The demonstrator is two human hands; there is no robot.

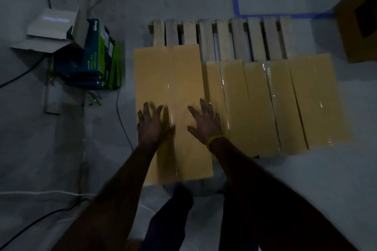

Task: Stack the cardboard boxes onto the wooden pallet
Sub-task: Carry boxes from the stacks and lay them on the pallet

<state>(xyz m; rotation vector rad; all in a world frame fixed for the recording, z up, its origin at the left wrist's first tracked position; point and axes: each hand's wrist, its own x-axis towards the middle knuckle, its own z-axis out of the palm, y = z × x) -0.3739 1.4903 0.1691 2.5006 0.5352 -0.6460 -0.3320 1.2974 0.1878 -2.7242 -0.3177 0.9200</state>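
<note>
**Head view: both palms flat on the top box**

Head view, looking straight down: the left hand (153,123) and right hand (205,121) are spread flat, fingers straight, pressing on the large tan taped cardboard box (171,79), gripping nothing. It sits on the left end of the pale slatted wooden pallet (224,36), directly ahead, long axis running away from the person. The row of narrower tan boxes (275,98) lies just right of it, nearer the right hand.
</note>
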